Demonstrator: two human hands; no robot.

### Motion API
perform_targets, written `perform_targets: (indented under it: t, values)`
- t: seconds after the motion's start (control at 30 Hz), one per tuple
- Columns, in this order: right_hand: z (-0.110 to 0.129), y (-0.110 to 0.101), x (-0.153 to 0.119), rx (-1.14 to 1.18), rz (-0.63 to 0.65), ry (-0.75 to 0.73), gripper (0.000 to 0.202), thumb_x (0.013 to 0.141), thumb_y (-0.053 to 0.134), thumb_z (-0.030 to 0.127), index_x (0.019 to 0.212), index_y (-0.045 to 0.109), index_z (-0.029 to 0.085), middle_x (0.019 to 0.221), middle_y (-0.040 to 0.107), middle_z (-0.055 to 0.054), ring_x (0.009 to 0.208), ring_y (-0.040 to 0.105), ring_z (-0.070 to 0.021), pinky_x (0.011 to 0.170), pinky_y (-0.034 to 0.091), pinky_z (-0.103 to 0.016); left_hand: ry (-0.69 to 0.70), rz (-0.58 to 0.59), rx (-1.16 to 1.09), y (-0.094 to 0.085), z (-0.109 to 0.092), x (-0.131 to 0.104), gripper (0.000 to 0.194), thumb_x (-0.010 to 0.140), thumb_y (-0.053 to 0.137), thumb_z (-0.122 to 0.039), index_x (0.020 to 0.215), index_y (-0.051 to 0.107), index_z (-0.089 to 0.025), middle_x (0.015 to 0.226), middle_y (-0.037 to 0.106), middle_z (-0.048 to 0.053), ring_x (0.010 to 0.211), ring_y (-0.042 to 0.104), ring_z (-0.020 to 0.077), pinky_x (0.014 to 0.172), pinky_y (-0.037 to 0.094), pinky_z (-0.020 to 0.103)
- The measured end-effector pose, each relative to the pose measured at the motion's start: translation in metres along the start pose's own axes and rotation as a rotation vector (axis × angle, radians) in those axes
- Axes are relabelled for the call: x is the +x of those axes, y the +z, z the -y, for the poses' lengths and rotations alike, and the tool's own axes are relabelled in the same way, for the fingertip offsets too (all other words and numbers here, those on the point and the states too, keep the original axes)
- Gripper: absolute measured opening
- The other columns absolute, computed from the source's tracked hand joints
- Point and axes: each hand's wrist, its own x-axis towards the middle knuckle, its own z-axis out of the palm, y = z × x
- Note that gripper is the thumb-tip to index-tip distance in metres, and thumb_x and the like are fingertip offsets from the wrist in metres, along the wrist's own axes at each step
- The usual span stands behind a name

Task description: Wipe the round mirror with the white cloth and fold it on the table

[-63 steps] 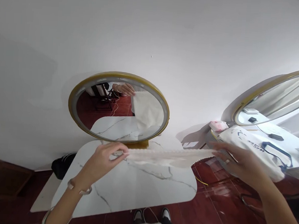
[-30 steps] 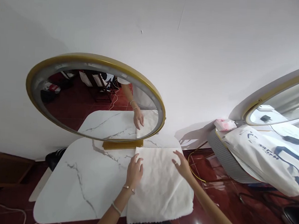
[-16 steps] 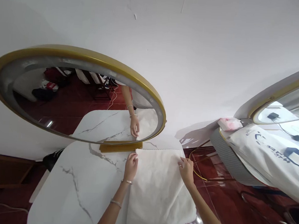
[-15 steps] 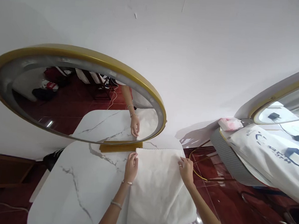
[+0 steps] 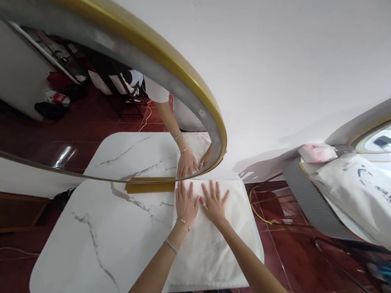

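A white cloth (image 5: 215, 250) lies spread over the right part of the marble-patterned table (image 5: 121, 244). My left hand (image 5: 185, 204) rests flat on the cloth's far left corner, fingers stretched toward the mirror. Beside it, my right hand (image 5: 214, 202) presses flat on the cloth near its far edge with the fingers spread. Neither hand grips anything. Faint creases run through the nearer half of the cloth, and part of it is hidden beneath my hands and forearms.
A gold-rimmed mirror (image 5: 214, 107) leans over the table's far side on a gold base (image 5: 149, 186). To the right, a second table (image 5: 298, 203) bears a tissue pack (image 5: 317, 153) and a printed white bag (image 5: 347, 179). Red tiled floor (image 5: 288, 251) lies between the tables.
My hands have let go of the cloth's far corners and now lie flat on it, the right one shifted left. The cloth has slid away from me, and the view has moved closer.
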Motion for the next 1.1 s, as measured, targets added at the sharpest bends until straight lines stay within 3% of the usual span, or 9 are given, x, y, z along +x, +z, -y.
perform_targets:
  t: [0.1,0.2,0.37,0.47,0.63,0.73,0.9,1.0,1.1]
  values:
    - [-0.003,-0.001,0.029,-0.008,0.012,-0.046,0.052,0.100,0.028,0.044,0.151,0.026,0.034,0.161,0.016,-0.006,0.148,0.007,-0.0314,0.106,0.003,-0.075,-0.067,0.078,0.038,-0.001,-0.005,0.029,0.053,0.092,0.048,-0.032,0.138,0.049,-0.007,0.139,0.048,0.026,0.132,0.042,0.0401,0.110,0.030,0.056]
    - [-0.008,-0.008,0.064,0.008,0.056,-0.051,0.049,0.099,0.031,0.044,0.146,0.037,0.031,0.158,0.027,-0.008,0.146,0.013,-0.0344,0.105,0.001,-0.076,-0.088,0.151,0.020,0.005,-0.007,0.061,0.046,0.094,0.042,-0.034,0.126,0.059,-0.005,0.121,0.063,0.025,0.119,0.054,0.0382,0.104,0.036,0.055]
    - [-0.014,-0.020,0.092,0.041,0.109,-0.040,0.049,0.099,0.033,0.045,0.142,0.044,0.024,0.152,0.038,-0.011,0.143,0.022,-0.0328,0.110,0.001,-0.072,-0.053,0.152,0.005,0.012,-0.007,0.085,0.043,0.097,0.034,-0.027,0.128,0.058,-0.007,0.128,0.061,0.020,0.128,0.049,0.0328,0.108,0.036,0.048]
    - [-0.024,-0.023,0.060,0.029,0.029,-0.009,0.053,0.099,0.032,0.045,0.147,0.036,0.024,0.158,0.027,-0.010,0.146,0.017,-0.0295,0.113,0.005,-0.066,0.078,0.139,-0.006,0.006,-0.006,0.062,0.043,0.097,0.034,-0.020,0.135,0.054,-0.018,0.135,0.058,0.013,0.130,0.049,0.0275,0.111,0.034,0.047]
    - [-0.035,-0.021,-0.034,-0.053,-0.091,-0.033,0.052,0.100,0.031,0.043,0.150,0.030,0.030,0.159,0.024,-0.006,0.147,0.016,-0.0272,0.114,0.009,-0.062,0.232,0.048,0.010,-0.003,0.000,-0.007,0.045,0.098,0.039,-0.022,0.142,0.046,-0.027,0.152,0.039,0.010,0.142,0.034,0.0242,0.115,0.030,0.049]
    - [-0.034,-0.020,-0.045,-0.060,-0.087,-0.017,0.054,0.099,0.033,0.045,0.150,0.032,0.028,0.157,0.028,-0.008,0.145,0.020,-0.0284,0.115,0.012,-0.060,0.227,0.044,0.030,-0.001,0.002,-0.020,0.050,0.095,0.039,-0.013,0.142,0.045,-0.028,0.153,0.038,0.011,0.143,0.032,0.0257,0.113,0.034,0.049]
    - [-0.041,-0.019,0.023,-0.062,-0.035,0.011,0.054,0.098,0.033,0.047,0.149,0.032,0.031,0.159,0.022,-0.010,0.146,0.017,-0.0312,0.111,0.008,-0.066,0.148,0.118,0.015,0.007,-0.013,0.025,0.054,0.091,0.039,-0.006,0.140,0.048,-0.025,0.147,0.046,0.014,0.139,0.039,0.0276,0.113,0.033,0.049]
    - [-0.055,-0.021,0.068,-0.043,-0.018,0.008,0.052,0.097,0.035,0.046,0.148,0.034,0.033,0.158,0.027,-0.008,0.145,0.019,-0.0308,0.111,0.005,-0.067,0.031,0.139,-0.030,0.016,-0.031,0.066,0.046,0.096,0.042,-0.030,0.141,0.048,-0.021,0.141,0.052,0.015,0.133,0.045,0.0323,0.110,0.035,0.052]
    - [-0.071,-0.026,0.092,-0.018,-0.003,0.004,0.049,0.098,0.035,0.045,0.143,0.043,0.030,0.150,0.040,-0.010,0.138,0.030,-0.0308,0.112,0.008,-0.066,0.008,0.179,-0.078,0.023,-0.045,0.091,0.055,0.096,0.039,-0.048,0.143,0.044,-0.020,0.140,0.053,0.015,0.129,0.048,0.0348,0.106,0.037,0.052]
